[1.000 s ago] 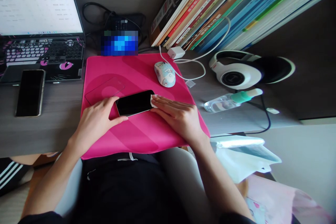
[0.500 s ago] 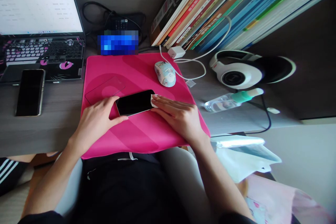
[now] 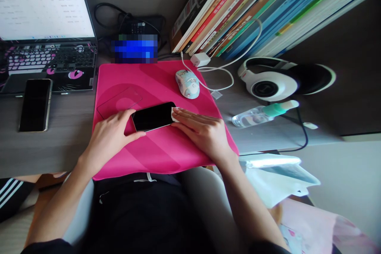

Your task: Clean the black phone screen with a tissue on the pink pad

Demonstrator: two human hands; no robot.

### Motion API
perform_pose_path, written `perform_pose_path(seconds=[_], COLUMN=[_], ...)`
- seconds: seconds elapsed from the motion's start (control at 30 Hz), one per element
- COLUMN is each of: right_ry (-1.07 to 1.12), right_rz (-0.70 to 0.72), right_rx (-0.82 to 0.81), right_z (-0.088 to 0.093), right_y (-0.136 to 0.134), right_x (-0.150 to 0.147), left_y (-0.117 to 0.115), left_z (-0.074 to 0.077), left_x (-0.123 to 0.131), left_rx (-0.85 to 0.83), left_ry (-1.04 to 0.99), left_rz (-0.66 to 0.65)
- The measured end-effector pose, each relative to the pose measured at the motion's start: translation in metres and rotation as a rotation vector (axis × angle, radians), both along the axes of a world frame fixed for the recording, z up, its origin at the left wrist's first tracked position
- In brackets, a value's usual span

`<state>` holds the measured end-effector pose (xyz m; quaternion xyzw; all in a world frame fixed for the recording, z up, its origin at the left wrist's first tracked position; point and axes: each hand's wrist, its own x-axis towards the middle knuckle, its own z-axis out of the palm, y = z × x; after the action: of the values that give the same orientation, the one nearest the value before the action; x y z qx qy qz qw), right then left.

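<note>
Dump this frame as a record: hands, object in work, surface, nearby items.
left_hand: left hand, thumb and finger bracing the left end of the phone
right_hand: right hand, fingertips on a white wipe at the phone's right end
phone_state: screen up, dark
surface: pink mat
also_on_mat: patterned mouse; thin transparent rectangle
left_side: laptop, second phone
right_side: headphones, green-topped bottle
</note>
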<state>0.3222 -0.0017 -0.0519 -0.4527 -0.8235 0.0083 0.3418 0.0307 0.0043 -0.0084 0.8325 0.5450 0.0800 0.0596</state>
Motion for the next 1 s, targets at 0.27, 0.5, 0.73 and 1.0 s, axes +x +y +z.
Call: perform_pose_path(seconds=[0.27,0.5,0.73,1.0], right_ry=[-0.022,-0.022,-0.001,0.022], right_rz=[0.005,0.01,0.01,0.003], right_rx=[0.027,0.033,0.026,-0.018], right_z=[-0.0003,-0.0014,-0.0002,0.0008], right_y=[0.0002,0.0009,0.0004,0.0005], right_x=[0.0002,0.0008,0.0004,0.0002], left_y=[0.0004,0.0005,0.0001,0.0], left_z=[0.0012,0.0017,0.0022,0.0019], left_x=[0.0003,0.0,0.0009,0.0007], left_rx=[-0.007,-0.01,-0.008,-0.017], left_ry=[-0.008,-0.011,-0.003,-0.022], left_rz=[0.003,0.007,0.006,0.002])
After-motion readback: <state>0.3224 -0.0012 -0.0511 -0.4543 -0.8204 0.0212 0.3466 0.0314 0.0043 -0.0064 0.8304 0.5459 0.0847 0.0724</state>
